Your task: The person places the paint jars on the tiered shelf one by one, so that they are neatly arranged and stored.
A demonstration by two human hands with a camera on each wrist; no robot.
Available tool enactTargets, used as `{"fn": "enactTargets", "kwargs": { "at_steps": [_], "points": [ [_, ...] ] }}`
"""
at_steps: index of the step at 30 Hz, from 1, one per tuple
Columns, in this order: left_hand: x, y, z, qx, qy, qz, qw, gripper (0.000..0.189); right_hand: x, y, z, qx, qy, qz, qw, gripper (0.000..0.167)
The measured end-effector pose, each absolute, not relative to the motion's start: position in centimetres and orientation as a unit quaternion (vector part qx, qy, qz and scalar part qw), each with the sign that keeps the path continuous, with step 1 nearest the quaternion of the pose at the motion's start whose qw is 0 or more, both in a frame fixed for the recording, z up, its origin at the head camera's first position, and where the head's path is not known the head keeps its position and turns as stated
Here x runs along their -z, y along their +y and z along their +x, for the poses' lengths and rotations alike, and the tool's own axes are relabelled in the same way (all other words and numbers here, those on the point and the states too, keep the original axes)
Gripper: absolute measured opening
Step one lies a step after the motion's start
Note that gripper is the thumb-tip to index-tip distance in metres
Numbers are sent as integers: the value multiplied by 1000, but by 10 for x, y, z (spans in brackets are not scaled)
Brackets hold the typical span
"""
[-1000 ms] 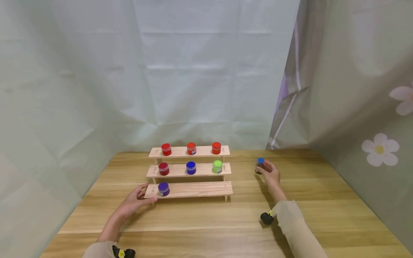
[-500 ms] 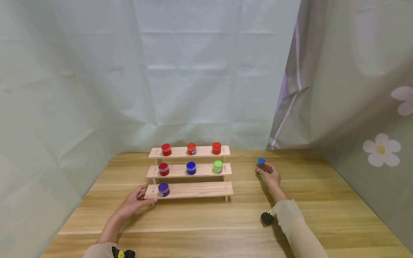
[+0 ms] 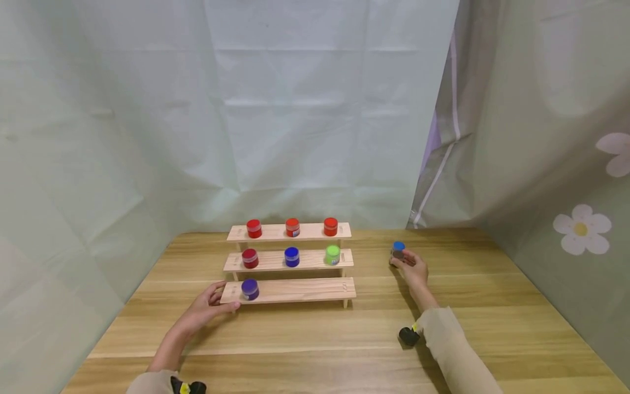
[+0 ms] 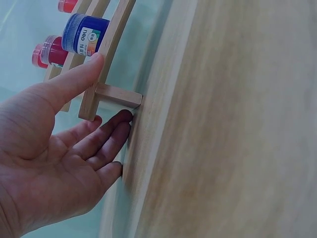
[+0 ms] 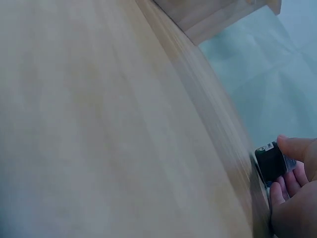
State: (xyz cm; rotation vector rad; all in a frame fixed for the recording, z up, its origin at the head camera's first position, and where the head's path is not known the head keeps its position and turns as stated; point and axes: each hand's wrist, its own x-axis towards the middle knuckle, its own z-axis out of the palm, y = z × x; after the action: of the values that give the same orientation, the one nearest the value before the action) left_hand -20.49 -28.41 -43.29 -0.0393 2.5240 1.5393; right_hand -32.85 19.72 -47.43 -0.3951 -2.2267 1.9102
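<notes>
My left hand [image 3: 203, 307] holds the left end of the wooden three-step stand [image 3: 300, 290], thumb along the lowest shelf's front edge. In the left wrist view its other fingers [image 4: 106, 144] curl loosely by the stand's leg. A purple-blue paint jar [image 3: 250, 289] stands on that shelf beside the thumb. On the right, my right hand [image 3: 412, 269] grips a small black paint jar [image 5: 270, 162] between thumb and fingers, low at the tabletop. A blue lid [image 3: 398, 245] shows just behind it, seemingly a second jar, mostly hidden.
Three red jars [image 3: 292, 227] line the top shelf. The middle shelf bears a dark red jar [image 3: 250, 258], a blue jar [image 3: 292, 256] and a green jar [image 3: 332, 255]. A pale curtain [image 3: 315, 137] hangs behind the wooden table [image 3: 315, 350].
The right hand has shifted very slightly around the black jar, whose grey-brown top shows more now. The left hand and the jars on the stand stay put.
</notes>
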Motion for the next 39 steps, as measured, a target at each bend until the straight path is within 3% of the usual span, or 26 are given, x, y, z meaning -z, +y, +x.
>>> {"fn": "enactTargets", "kwargs": {
  "at_steps": [22, 39],
  "points": [
    [432, -284, -204, -509, 855, -15, 97, 87, 448, 173, -310, -625, -773, -22, 109, 46],
    [433, -284, -205, -509, 856, -13, 94, 85, 411, 141, -296, -662, -742, 88, 54, 45]
  ]
}}
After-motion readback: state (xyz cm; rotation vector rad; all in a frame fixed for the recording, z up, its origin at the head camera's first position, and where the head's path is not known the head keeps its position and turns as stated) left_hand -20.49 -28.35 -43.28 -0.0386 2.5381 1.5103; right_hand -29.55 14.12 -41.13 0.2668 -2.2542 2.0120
